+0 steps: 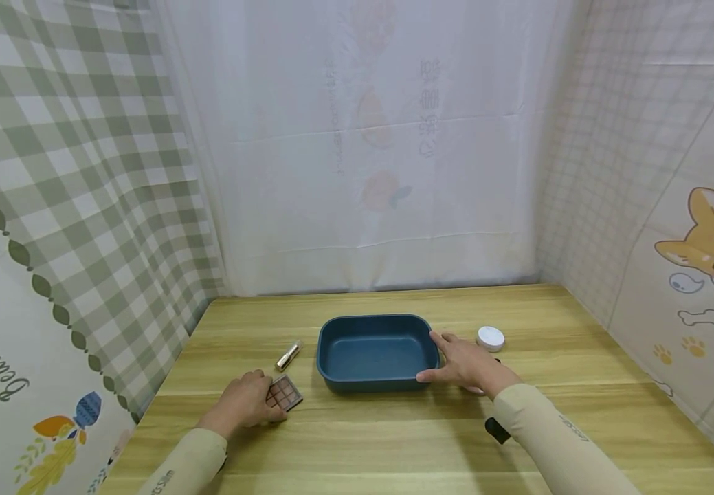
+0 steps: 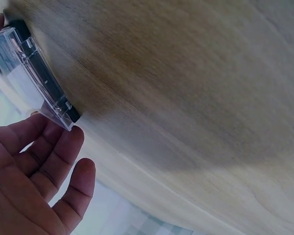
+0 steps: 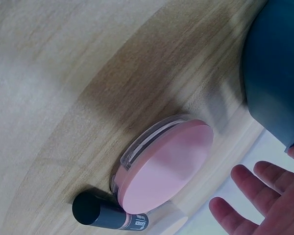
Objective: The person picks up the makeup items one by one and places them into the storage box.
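My left hand [image 1: 247,402] grips an eyeshadow palette [image 1: 284,393] with a clear lid, thumb at one edge and fingers at the opposite one. In the left wrist view the palette [image 2: 41,73] stands edge-on, close to the wood. My right hand [image 1: 464,362] is at the right end of a dark blue rectangular bin [image 1: 378,383], fingers spread and fairly straight, touching its rim. A pink round compact [image 3: 166,166] lies beside the bin, mostly hidden under that hand in the head view. Against the compact rests a black-capped tube [image 3: 100,209].
Behind the palette lies a lipstick [image 1: 288,355] with a clear cap. A round white jar [image 1: 491,337] stands right of the bin. Under the right sleeve shows a dark object [image 1: 496,430], its kind unclear. Fabric curtains [image 1: 369,172] enclose the wooden table [image 1: 363,447] at the back and sides.
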Tool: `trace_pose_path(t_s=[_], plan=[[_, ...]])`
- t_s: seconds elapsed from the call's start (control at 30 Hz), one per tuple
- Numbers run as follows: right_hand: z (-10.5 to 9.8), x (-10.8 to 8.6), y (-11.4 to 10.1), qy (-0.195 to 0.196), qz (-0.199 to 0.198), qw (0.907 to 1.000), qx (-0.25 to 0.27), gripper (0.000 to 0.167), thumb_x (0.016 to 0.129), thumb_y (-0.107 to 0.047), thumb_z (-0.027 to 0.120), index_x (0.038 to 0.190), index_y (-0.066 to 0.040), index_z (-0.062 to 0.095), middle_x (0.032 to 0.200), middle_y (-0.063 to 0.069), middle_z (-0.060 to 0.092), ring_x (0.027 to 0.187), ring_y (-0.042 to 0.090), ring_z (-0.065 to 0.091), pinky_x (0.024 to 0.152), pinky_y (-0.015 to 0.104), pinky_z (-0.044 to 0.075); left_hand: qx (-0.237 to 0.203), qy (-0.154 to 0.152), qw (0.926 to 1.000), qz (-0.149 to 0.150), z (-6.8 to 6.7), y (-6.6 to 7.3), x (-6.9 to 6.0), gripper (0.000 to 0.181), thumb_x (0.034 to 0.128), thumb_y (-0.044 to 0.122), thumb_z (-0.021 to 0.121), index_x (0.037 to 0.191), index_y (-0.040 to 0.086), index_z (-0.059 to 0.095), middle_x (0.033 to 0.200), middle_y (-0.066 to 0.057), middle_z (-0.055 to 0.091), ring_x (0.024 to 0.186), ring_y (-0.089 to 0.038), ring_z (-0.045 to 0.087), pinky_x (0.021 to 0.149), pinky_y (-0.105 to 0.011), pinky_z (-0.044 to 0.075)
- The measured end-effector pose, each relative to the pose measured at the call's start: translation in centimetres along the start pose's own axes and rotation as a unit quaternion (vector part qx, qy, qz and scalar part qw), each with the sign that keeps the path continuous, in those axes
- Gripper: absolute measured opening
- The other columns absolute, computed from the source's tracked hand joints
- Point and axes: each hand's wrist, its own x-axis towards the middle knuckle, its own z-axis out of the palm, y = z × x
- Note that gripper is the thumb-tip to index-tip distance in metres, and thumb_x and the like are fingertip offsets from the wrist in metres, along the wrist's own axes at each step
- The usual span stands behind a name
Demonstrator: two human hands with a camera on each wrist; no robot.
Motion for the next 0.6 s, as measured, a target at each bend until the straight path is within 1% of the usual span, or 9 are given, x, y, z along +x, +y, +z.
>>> trace_pose_path(t_s=[0.2, 0.33, 0.6], plan=[[0.04, 0.02, -0.01, -0.003, 0.004, 1.0000, -0.001, 0.113, 0.076, -0.076, 0.064, 0.155, -0.003, 0.030, 0.152, 0.029, 0.034, 0.128, 0.047, 0.046, 0.092, 0.060, 0.045, 0.004, 0.001, 1.0000, -0.003, 0.18, 0.14, 0.13, 0.058, 0.0704, 0.038, 0.087, 0.106, -0.002, 0.065, 0.096, -0.009, 0.057, 0.088, -0.026, 0.056, 0.081, -0.050, 0.050], [-0.02, 0.04, -0.02, -0.004, 0.004, 1.0000, -0.002, 0.114, 0.076, -0.077, 0.064, 0.156, -0.003, 0.030, 0.152, 0.030, 0.034, 0.128, 0.048, 0.046, 0.092, 0.061, 0.045, 0.008, 0.008, 0.9999, 0.004, 0.11, 0.16, 0.12, 0.053, 0.0687, 0.033, 0.085, 0.103, -0.002, 0.065, 0.095, -0.010, 0.057, 0.087, -0.028, 0.056, 0.079, -0.050, 0.050], [-0.09, 0.10, -0.09, -0.003, 0.002, 1.0000, -0.005, 0.114, 0.076, -0.076, 0.065, 0.155, -0.003, 0.030, 0.151, 0.031, 0.034, 0.128, 0.048, 0.046, 0.093, 0.061, 0.044, 0.016, 0.016, 0.9997, 0.013, 0.07, -0.01, 0.03, 0.049, 0.0669, 0.031, 0.083, 0.098, -0.001, 0.064, 0.091, -0.009, 0.055, 0.085, -0.027, 0.054, 0.076, -0.050, 0.049]])
